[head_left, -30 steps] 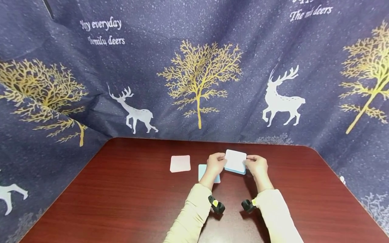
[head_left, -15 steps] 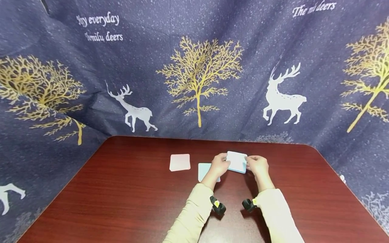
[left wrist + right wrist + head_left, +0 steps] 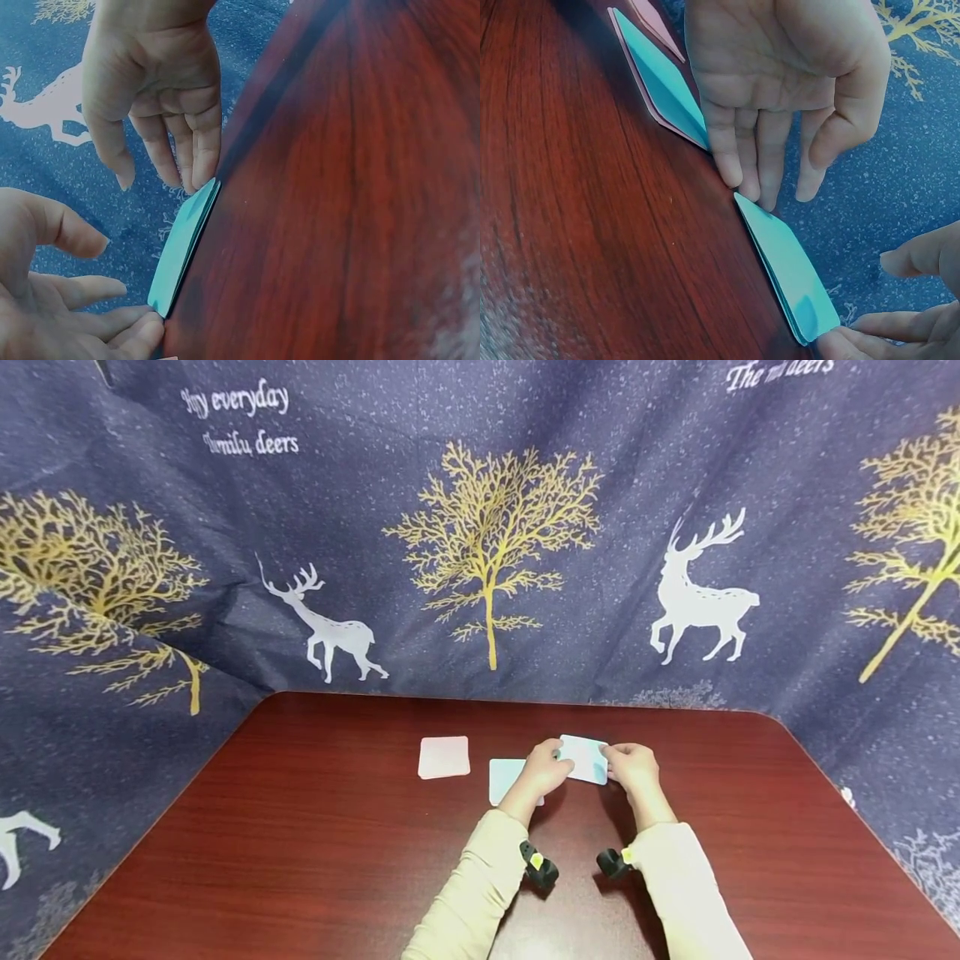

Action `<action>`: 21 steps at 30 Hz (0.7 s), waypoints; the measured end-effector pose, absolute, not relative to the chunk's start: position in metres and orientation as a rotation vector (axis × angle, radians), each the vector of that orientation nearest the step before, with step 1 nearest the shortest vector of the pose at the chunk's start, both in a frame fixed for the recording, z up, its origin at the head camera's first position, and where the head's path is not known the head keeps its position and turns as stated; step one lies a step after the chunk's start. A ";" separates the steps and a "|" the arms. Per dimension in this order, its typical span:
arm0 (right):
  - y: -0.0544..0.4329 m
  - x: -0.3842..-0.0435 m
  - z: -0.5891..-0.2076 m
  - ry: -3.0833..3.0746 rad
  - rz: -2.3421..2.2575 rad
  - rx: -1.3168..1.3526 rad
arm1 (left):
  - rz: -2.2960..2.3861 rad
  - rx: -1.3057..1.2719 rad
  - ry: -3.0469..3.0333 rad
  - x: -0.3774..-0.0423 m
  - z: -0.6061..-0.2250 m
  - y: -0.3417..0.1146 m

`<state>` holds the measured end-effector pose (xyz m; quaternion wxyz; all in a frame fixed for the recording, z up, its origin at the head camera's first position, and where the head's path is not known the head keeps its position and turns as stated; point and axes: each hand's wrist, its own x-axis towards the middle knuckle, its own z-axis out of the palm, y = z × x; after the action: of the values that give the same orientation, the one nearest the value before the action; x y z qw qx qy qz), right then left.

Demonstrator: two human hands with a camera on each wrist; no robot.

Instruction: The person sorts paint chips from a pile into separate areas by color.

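Observation:
A small stack of light blue, round-cornered cards (image 3: 587, 758) lies on the table between my hands. My left hand (image 3: 543, 768) is at its left edge and my right hand (image 3: 632, 768) at its right edge. In the left wrist view, fingertips of both hands touch the ends of the card stack (image 3: 184, 244), thumbs held away from it. From the right wrist, the card stack (image 3: 787, 262) shows several layers lying nearly even. A second blue stack (image 3: 504, 777), with a pink layer under it in the right wrist view, is partly hidden behind my left forearm.
A pale pink card stack (image 3: 444, 757) lies further left on the dark red wooden table (image 3: 315, 827). Behind the table's far edge hangs a dark blue cloth (image 3: 420, 635) printed with deer and trees. Black wrist straps (image 3: 542, 870) sit on both forearms.
The cards between my hands have come together, and the blue strip that showed below the pale top card has gone. My left hand has moved slightly right. The head view has tilted a little.

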<state>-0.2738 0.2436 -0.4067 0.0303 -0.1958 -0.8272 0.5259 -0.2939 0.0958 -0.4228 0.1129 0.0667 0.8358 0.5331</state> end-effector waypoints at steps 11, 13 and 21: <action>0.242 -0.272 -0.405 -2.609 1.543 -0.587 | 1.543 0.211 2.477 -0.292 -0.418 0.095; 0.242 -0.270 -0.404 -2.608 1.552 -0.582 | 1.552 0.199 2.456 -0.290 -0.417 0.094; 0.241 -0.267 -0.400 -2.594 1.598 -0.544 | 1.561 0.262 2.486 -0.289 -0.409 0.092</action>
<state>-0.2674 0.2409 -0.4000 0.0235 -0.1757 -0.8379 0.5163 -0.2886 0.0916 -0.4091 0.0972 0.0886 0.8396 0.5271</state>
